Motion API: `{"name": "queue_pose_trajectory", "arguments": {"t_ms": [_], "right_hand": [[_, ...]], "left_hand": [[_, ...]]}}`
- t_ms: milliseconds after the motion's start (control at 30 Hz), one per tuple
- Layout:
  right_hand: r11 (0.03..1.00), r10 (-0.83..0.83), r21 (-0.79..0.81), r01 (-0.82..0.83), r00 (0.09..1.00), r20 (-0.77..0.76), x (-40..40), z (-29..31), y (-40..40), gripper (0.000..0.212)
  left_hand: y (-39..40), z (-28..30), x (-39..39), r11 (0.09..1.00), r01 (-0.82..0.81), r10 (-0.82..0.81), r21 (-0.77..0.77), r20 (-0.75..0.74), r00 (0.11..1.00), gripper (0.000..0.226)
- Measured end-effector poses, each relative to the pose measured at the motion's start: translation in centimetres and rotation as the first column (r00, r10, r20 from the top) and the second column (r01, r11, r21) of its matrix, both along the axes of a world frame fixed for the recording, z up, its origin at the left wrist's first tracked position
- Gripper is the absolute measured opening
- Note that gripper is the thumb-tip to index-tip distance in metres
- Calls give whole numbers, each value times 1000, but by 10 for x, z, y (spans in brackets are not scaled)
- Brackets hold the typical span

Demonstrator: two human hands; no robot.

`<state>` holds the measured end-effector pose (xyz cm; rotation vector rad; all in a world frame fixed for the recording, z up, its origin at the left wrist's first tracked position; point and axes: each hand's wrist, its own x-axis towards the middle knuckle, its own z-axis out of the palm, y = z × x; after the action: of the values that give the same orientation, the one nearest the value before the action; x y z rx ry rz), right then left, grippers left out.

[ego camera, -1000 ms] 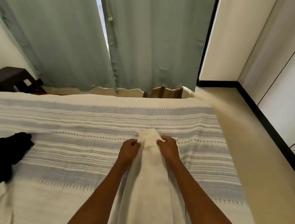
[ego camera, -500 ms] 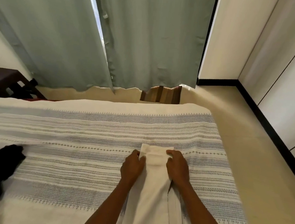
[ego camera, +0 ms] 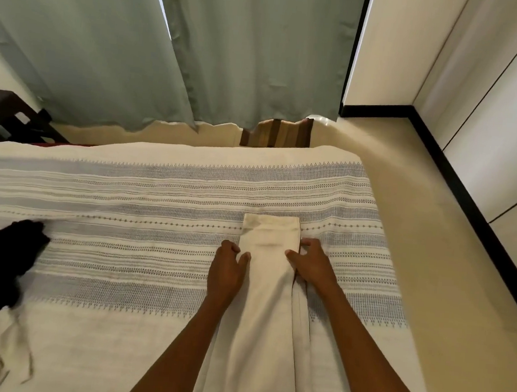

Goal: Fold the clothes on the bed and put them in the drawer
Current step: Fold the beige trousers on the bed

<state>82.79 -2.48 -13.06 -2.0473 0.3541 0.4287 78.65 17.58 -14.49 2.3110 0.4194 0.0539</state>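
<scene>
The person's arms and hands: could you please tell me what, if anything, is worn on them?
Nothing shows on them. The left hand and right hand are bare, with no gloves, rings or watch visible, and both forearms are uncovered to the frame's bottom edge; no sleeve appears.

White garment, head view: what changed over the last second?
The white garment went from bunched between the hands to laid out flat with a square far end on the bedspread. The left hand and right hand slid back along its sides, fingers loosening from their grip. The black garment stays at the left edge; the curtains are unchanged.
</scene>
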Motion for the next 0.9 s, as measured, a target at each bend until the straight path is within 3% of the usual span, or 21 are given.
{"name": "queue_pose_trajectory", "arguments": {"t_ms": [267, 467, 633, 733, 900], "right_hand": [[977, 211, 37, -208, 967, -144, -70, 4, -11, 85], [998, -6, -61, 9, 999, 43, -124, 25, -13, 67], [1000, 27, 7, -26, 992, -122, -168, 24, -27, 79], [994, 83, 87, -66, 975, -208, -199, 25, -30, 79], [987, 143, 102, -123, 964, -225, -246, 25, -29, 76]], "left_hand": [[13, 7, -104, 998, 20, -26, -57, -102, 994, 29], [21, 12, -177, 996, 50, -65, -80, -187, 980, 31], [17, 18, -218, 993, 90, -110, -76, -331, 937, 34], [19, 18, -242, 994, 95, -109, -59, -346, 932, 32], [21, 27, -283, 994, 90, -107, -64, -341, 934, 31]]}}
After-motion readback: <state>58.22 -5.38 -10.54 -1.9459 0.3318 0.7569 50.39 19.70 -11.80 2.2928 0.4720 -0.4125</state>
